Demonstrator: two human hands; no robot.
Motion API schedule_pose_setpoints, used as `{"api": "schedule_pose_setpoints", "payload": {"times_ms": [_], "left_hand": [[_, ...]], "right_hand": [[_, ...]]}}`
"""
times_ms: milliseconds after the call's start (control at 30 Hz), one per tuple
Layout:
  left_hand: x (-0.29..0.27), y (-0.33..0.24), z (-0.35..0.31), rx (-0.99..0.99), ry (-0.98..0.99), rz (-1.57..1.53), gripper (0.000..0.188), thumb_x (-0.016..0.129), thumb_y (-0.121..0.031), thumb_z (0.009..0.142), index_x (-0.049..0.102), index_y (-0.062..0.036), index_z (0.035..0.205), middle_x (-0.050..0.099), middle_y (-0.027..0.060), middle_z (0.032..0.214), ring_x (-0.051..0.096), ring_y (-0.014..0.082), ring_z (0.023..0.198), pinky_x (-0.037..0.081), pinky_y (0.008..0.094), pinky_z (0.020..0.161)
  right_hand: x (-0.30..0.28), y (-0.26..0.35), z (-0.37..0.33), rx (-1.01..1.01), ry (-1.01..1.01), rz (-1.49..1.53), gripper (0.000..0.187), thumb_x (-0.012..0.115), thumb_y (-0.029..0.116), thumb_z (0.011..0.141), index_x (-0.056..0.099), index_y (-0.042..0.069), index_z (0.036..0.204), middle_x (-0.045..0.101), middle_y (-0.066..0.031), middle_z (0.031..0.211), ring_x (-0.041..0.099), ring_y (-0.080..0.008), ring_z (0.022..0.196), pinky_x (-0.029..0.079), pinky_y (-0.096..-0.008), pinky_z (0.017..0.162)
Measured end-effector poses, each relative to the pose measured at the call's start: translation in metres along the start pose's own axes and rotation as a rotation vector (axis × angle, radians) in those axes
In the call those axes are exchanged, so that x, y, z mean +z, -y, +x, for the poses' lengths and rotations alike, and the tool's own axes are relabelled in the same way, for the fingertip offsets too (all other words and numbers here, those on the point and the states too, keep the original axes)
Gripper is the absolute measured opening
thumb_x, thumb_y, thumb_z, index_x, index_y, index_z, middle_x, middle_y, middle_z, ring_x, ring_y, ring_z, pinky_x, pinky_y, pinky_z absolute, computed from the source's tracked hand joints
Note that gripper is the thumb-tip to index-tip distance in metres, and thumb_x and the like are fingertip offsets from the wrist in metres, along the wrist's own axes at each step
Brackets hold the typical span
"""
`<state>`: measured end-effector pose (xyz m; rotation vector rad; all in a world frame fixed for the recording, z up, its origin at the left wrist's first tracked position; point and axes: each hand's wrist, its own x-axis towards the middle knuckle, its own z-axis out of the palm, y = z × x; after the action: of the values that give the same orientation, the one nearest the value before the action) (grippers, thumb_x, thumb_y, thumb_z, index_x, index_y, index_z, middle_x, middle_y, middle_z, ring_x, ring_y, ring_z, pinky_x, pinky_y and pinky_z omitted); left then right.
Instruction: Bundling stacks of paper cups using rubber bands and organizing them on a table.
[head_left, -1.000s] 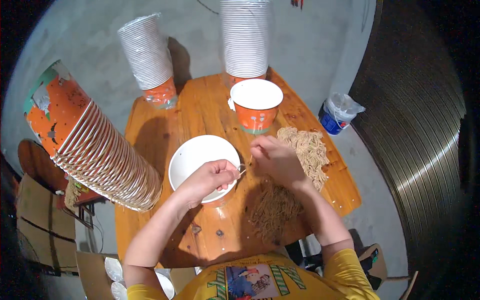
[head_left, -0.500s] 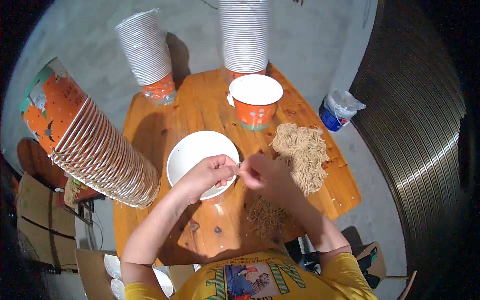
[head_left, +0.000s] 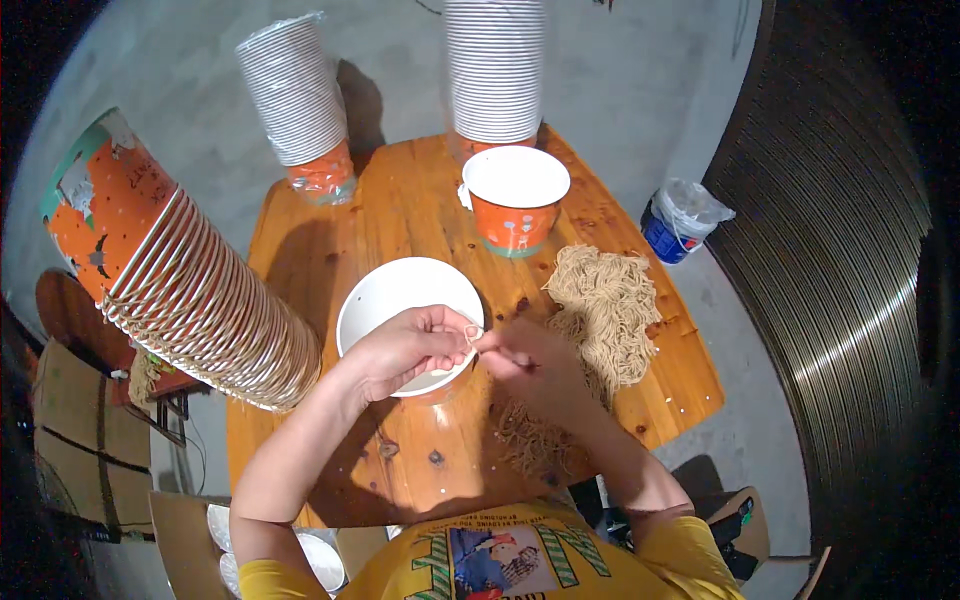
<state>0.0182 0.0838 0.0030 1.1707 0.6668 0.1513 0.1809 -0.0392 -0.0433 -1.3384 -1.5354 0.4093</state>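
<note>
Over the near rim of a white-lined paper tub (head_left: 395,290), my left hand (head_left: 415,350) is closed, thumb against the fingertips. A thin pale strand (head_left: 473,332), curled into a small loop, shows at those fingertips. My right hand (head_left: 535,365) meets it from the right, its fingers pinched at the strand and partly blurred. Close by my right wrist lies a thin tangle of brown strands (head_left: 530,440). Past that hand is a thick heap of tan, noodle-like strands (head_left: 605,300).
A long leaning stack of orange paper tubs (head_left: 215,300), wound with tan strands, fills the left. Another orange tub (head_left: 515,215) stands farther back. Two wrapped tub stacks (head_left: 295,95) are at the wooden table's (head_left: 390,200) far edge. A blue bucket (head_left: 675,225) sits on the floor.
The small loop of strand between my hands now shows more plainly. My right hand has turned a little at the fingertips, and the view has shifted slightly.
</note>
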Motion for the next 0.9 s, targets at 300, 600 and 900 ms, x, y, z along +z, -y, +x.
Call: {"api": "schedule_pose_setpoints", "payload": {"times_ms": [300, 600, 900], "left_hand": [[0.006, -0.002, -0.002, 0.224, -0.019, 0.354, 0.02, 0.057, 0.0, 0.081, 0.051, -0.0018, 0.1, 0.051, 0.0004, 0.083, 0.05, 0.0086, 0.075, 0.043, 0.0216, 0.071], [0.007, -0.004, -0.002, 0.25, -0.056, 0.425, 0.022, 0.057, 0.002, 0.078, 0.05, -0.0028, 0.099, 0.051, 0.0001, 0.083, 0.05, 0.009, 0.077, 0.043, 0.0218, 0.073], [0.004, -0.002, 0.001, 0.22, -0.096, 0.37, 0.023, 0.06, 0.001, 0.078, 0.051, -0.002, 0.099, 0.054, 0.002, 0.081, 0.052, 0.0103, 0.072, 0.043, 0.022, 0.068]], "right_hand": [[-0.018, -0.023, 0.007, 0.176, 0.006, 0.542, 0.054, 0.065, 0.013, 0.08, 0.039, 0.011, 0.128, 0.049, -0.0054, 0.113, 0.058, -0.0131, 0.082, 0.051, -0.0269, 0.065], [-0.016, 0.0, 0.008, 0.032, -0.057, -0.337, 0.034, 0.072, 0.024, 0.074, 0.062, 0.005, 0.101, 0.058, -0.0097, 0.105, 0.056, -0.0241, 0.099, 0.047, -0.034, 0.082], [0.0, 0.02, 0.016, -0.224, -0.202, -0.532, 0.03, 0.073, 0.02, 0.07, 0.059, 0.006, 0.092, 0.057, -0.0099, 0.1, 0.055, -0.0286, 0.094, 0.044, -0.0387, 0.083]]}}
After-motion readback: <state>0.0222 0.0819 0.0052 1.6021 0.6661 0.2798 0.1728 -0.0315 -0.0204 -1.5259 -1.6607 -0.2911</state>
